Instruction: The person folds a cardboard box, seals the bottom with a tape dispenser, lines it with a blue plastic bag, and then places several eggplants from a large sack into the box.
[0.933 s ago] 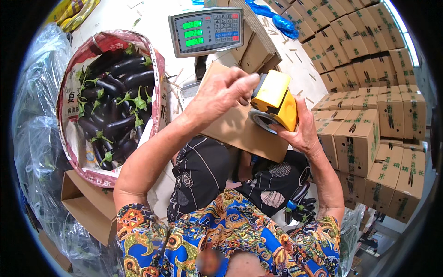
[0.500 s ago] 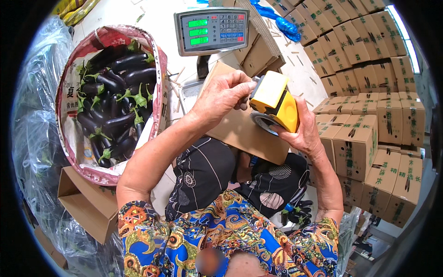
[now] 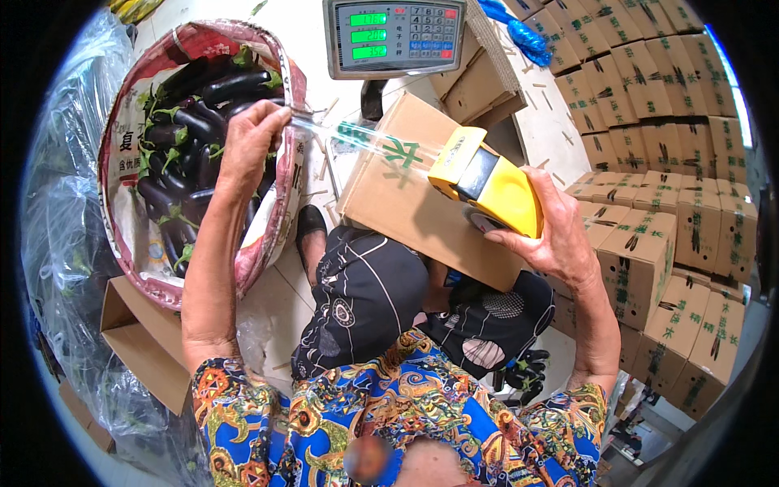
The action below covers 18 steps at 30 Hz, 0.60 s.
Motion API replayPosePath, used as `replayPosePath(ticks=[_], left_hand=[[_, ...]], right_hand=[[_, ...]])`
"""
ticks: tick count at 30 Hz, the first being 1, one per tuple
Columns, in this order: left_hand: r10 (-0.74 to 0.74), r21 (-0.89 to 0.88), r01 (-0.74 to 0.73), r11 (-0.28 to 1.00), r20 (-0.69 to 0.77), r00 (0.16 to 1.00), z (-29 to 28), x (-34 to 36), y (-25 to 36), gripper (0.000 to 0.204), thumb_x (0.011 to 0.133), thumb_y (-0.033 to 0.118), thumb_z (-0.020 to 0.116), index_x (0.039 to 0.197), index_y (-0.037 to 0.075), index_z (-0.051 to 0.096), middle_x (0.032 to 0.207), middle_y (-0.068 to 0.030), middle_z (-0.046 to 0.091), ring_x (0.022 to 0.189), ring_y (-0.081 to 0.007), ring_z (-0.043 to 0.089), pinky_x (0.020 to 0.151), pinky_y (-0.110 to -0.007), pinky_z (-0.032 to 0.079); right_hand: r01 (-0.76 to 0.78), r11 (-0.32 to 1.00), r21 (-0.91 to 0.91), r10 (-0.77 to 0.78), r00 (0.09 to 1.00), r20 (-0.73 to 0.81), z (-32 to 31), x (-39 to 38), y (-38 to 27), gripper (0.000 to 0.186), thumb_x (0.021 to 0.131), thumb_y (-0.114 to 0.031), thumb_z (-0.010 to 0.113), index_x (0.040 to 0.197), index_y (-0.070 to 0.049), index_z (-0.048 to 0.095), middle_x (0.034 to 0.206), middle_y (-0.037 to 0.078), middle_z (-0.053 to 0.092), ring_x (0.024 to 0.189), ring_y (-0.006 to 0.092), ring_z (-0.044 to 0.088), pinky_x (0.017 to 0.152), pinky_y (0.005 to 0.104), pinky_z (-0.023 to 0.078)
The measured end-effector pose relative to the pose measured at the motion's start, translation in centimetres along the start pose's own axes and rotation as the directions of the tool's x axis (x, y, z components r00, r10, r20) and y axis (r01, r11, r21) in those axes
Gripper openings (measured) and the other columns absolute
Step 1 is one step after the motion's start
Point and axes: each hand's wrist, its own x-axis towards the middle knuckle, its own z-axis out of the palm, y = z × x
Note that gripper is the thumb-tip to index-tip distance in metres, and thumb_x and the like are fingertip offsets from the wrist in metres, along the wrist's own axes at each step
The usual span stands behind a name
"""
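My right hand (image 3: 560,227) grips a yellow tape dispenser (image 3: 497,188), its roll partly hidden underneath. From the dispenser a strip of clear tape (image 3: 350,132) stretches leftward to my left hand (image 3: 253,144), whose closed fingers pinch its loose end. Below the taut strip lies a cardboard box (image 3: 406,183) with green print, in front of my knees. My left hand is over the right part of a large woven sack (image 3: 294,89) filled with dark purple eggplants (image 3: 191,150).
Behind the box stands a digital scale display (image 3: 393,39). Stacked cardboard boxes (image 3: 641,243) rise along the right. An open carton (image 3: 146,341) sits below the sack, and clear plastic sheeting (image 3: 73,243) covers the left side. Loose eggplants (image 3: 523,375) lie by my right knee.
My left hand has moved far to the left, drawing tape out of the dispenser. The right hand has shifted slightly right and down. The numbers on the scale display have changed.
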Motion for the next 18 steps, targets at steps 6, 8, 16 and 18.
replayPosePath(ticks=[6, 8, 16, 18], left_hand=[[-0.157, -0.177, 0.172, 0.969, 0.096, 0.983, 1.5, 0.8, -5.6, 0.016, 0.096, 0.017, 0.06, 0.082, 0.01, 0.059, 0.065, 0.0082, 0.043, 0.054, -0.0025, 0.036, 0.049, -0.019, 0.029], [-0.148, -0.031, 0.151, 0.988, 0.082, 0.986, 3.2, 0.9, -6.9, 0.018, 0.095, 0.018, 0.06, 0.08, 0.009, 0.058, 0.063, 0.0075, 0.044, 0.054, -0.0031, 0.038, 0.049, -0.021, 0.03], [-0.196, 0.139, 0.169, 0.976, 0.209, 0.958, 8.4, -0.2, -11.7, 0.028, 0.09, 0.025, 0.06, 0.071, 0.007, 0.052, 0.064, 0.0041, 0.047, 0.057, -0.0065, 0.042, 0.051, -0.025, 0.034], [-0.238, 0.15, 0.209, 0.966, 0.213, 0.947, 8.5, -0.3, -11.5, 0.027, 0.09, 0.024, 0.059, 0.071, 0.007, 0.052, 0.064, 0.0038, 0.047, 0.057, -0.0069, 0.043, 0.051, -0.025, 0.034]], right_hand=[[-0.042, 0.999, -0.034, 0.043, 0.998, 0.045, 0.1, 0.5, -0.3, 0.068, 0.07, -0.031, 0.085, 0.12, -0.001, 0.05, 0.095, 0.023, 0.066, 0.089, 0.0405, 0.067, 0.076, 0.0437, 0.054], [-0.058, 0.998, -0.027, 0.059, 0.997, 0.051, 0.3, 0.7, -0.3, 0.068, 0.07, -0.031, 0.084, 0.12, 0.0, 0.049, 0.094, 0.023, 0.066, 0.089, 0.0411, 0.067, 0.077, 0.0437, 0.054], [-0.063, 0.996, -0.067, 0.071, 0.99, 0.122, 0.4, 2.6, -1.3, 0.059, 0.07, -0.026, 0.083, 0.113, -0.001, 0.051, 0.091, 0.022, 0.065, 0.085, 0.0416, 0.066, 0.073, 0.0449, 0.053], [-0.068, 0.994, -0.087, 0.079, 0.988, 0.13, 0.5, 3.0, -1.4, 0.058, 0.07, -0.026, 0.083, 0.112, -0.001, 0.052, 0.091, 0.021, 0.065, 0.084, 0.0409, 0.066, 0.072, 0.0445, 0.053]])
